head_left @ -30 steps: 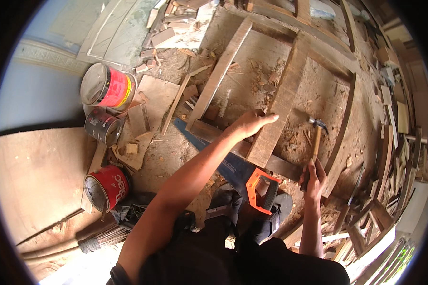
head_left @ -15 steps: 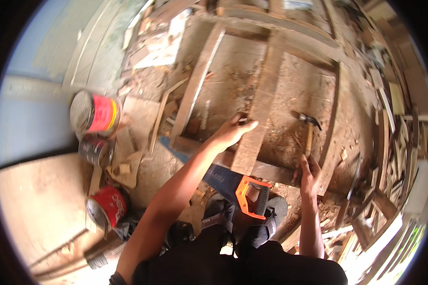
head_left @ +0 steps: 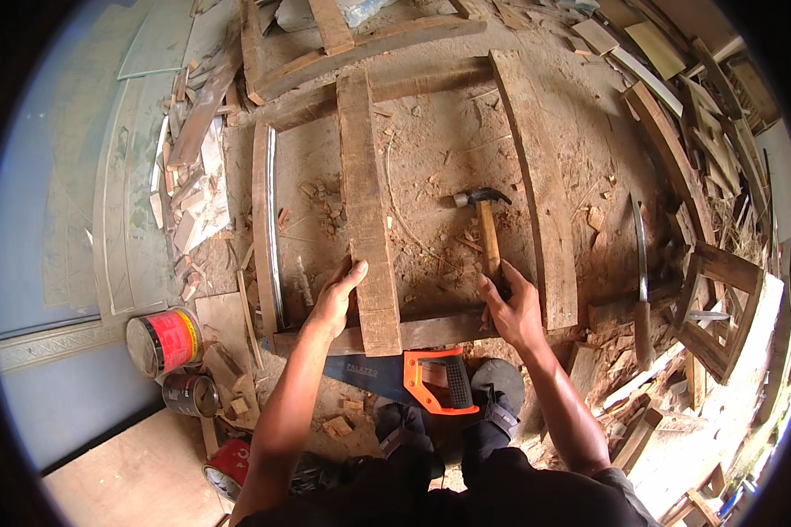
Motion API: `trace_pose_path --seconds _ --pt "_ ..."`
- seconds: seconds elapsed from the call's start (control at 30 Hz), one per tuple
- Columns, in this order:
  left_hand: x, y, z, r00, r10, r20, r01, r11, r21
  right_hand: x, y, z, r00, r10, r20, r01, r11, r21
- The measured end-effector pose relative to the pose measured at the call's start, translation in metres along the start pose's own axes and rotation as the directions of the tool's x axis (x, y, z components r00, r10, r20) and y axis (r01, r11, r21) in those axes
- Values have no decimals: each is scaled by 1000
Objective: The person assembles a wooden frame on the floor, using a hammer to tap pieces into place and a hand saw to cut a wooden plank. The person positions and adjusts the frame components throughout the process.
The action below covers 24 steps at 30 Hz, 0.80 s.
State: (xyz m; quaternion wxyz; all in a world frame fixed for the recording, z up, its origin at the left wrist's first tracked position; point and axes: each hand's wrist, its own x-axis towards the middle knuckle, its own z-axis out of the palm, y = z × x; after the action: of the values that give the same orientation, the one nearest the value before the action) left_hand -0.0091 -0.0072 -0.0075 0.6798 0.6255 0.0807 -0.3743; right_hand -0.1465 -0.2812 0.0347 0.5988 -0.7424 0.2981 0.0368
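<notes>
A wooden frame (head_left: 435,332) lies on the ground in front of me, with a middle plank (head_left: 366,193) across it. My left hand (head_left: 332,303) grips the near part of that plank at its left edge; its fingers are partly hidden behind the wood. In my right hand (head_left: 514,309) is a claw hammer (head_left: 489,233), held by its wooden handle with the metal head pointing away from me. To the right of the hammer runs another plank (head_left: 536,193) of the frame. A handsaw (head_left: 426,379) with a blue blade and orange handle lies by my feet.
At left stand several paint cans (head_left: 174,341) beside a blue panel (head_left: 70,386). A machete-like blade (head_left: 642,299) lies to the right, near a small wooden frame (head_left: 721,307). Scrap wood (head_left: 707,114) is heaped along the right side. Another wooden frame (head_left: 369,48) lies beyond.
My view has turned, so the frame now appears straighter. My left hand has closed in on the middle plank's left edge. The hammer stays in my right hand.
</notes>
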Motion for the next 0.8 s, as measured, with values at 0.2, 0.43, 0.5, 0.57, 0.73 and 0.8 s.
trace_pose_path --seconds 0.2,0.43,0.5,0.57,0.73,0.8 --pt "-3 -7 3 995 72 -66 -63 990 125 5 13 0 999 -27 26 26 1000 16" --pt "-42 21 -1 981 194 -25 -102 621 777 1 10 1 835 -549 -30 486 762 -428" --pt "-54 17 -5 977 214 -19 -108 566 817 -9 1 -5 926 -377 0 329 808 -488" --pt "-55 15 -2 978 208 16 -115 474 873 -15 6 -7 915 -404 17 335 734 -591" --pt "-46 -10 -4 946 322 45 -186 421 888 -17 -6 -1 871 -478 113 431 634 -642" --pt "-49 -12 -4 914 404 43 -214 389 896 -17 -8 11 852 -502 147 465 598 -653"
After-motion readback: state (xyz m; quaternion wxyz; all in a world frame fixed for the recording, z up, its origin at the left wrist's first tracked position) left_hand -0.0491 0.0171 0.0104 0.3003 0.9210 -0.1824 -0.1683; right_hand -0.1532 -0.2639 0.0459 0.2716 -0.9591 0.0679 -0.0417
